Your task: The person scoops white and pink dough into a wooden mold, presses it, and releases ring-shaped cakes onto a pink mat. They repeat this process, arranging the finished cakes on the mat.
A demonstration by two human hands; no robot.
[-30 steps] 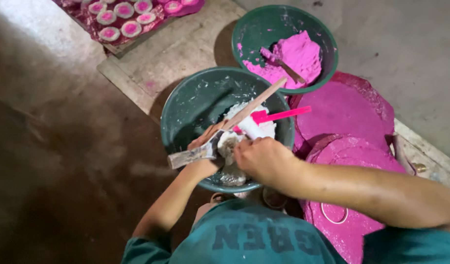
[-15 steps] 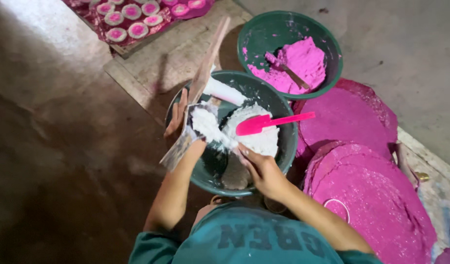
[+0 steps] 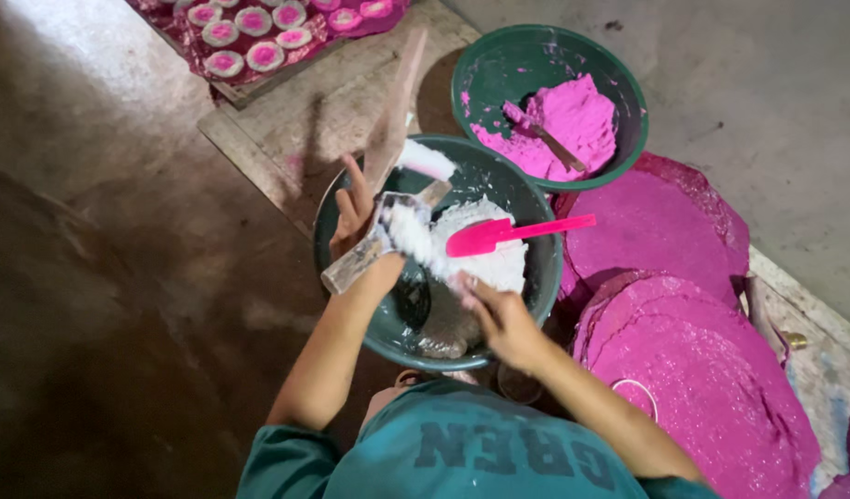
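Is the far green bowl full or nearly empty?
Partly filled. The far green bowl holds a heap of pink paste on one side, with a stick lying in it; much of its inner wall shows bare.

— Where can your hands pass?

— To your left the brown floor (image 3: 120, 305) lies open beside the near green bowl (image 3: 337, 277); you could pull away there.

— And ahead?

— A wooden stick (image 3: 394, 111) leans out over the bowl's far rim, with the tray of pink-and-white cups (image 3: 258, 37) beyond it.

— To the right?

— Crowded: the pink spatula (image 3: 508, 233) lies across the rim, the second green bowl (image 3: 628, 83) sits just beyond, and stacked pink discs (image 3: 684, 370) press against both bowls.
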